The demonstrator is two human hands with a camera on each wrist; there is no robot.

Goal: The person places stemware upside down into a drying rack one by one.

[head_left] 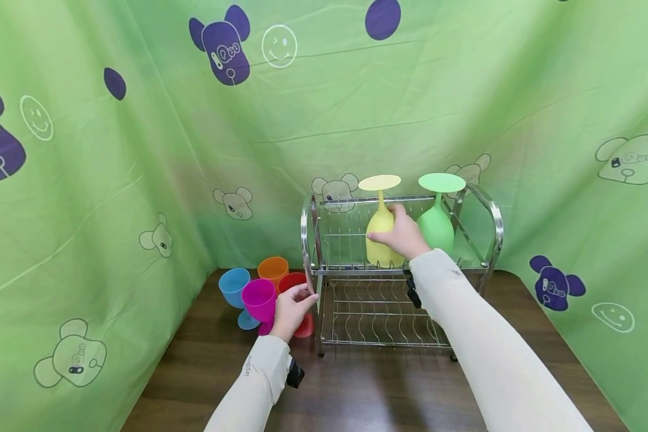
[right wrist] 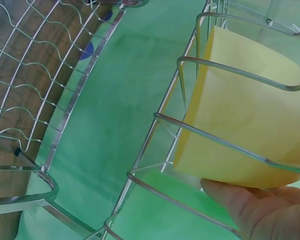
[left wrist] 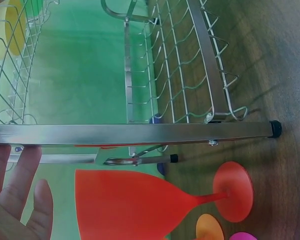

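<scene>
A yellow plastic goblet (head_left: 380, 237) stands upside down in the upper tier of a chrome dish rack (head_left: 389, 271), foot uppermost. My right hand (head_left: 405, 233) grips its bowl, thumb on the near side. In the right wrist view, the yellow goblet's (right wrist: 245, 110) rim lies behind the rack's wires, and the thumb touches the bowl. Right beside it, a green goblet (head_left: 436, 225) also sits inverted. My left hand (head_left: 291, 309) holds the rack's left front post, fingertips at the metal bar (left wrist: 130, 134) in the left wrist view. Just beyond these fingers stands a red goblet (left wrist: 135, 200).
Left of the rack, blue (head_left: 234, 287), magenta (head_left: 259, 300) and orange (head_left: 273, 268) goblets stand upright on the brown wooden table (head_left: 351, 396). The lower wire tier (head_left: 383, 312) spans beneath the goblets. A green patterned cloth (head_left: 281, 120) hangs behind and at both sides.
</scene>
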